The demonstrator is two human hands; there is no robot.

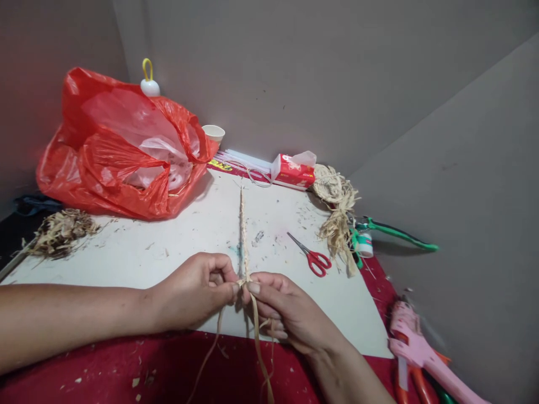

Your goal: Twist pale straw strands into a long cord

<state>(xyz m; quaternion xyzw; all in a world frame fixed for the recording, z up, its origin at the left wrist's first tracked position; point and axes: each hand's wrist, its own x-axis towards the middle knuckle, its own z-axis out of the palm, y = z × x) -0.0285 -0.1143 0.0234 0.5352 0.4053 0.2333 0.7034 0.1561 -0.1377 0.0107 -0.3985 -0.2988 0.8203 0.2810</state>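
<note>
A thin braid of straw-coloured fibre (243, 230) runs away from me over the white board. At its near end my left hand (204, 289) pinches a strand between thumb and forefinger. Close beside it, my right hand (278, 303) is closed on the braid where the loose strands come out. Several long strands (257, 342) hang from there toward me, past the board's front edge. The other fingers of my right hand curl under, with a strand end near them. Red-handled scissors (315, 262) lie to the right of the braid.
A red plastic bag (113, 168) stands back left, near a heap of fibre scraps (63, 231). A red tissue pack (295, 171) and a coiled fibre bundle (330, 185) sit at the back. Green-handled pliers (400, 233) and a pink glue gun (415, 336) are on the right.
</note>
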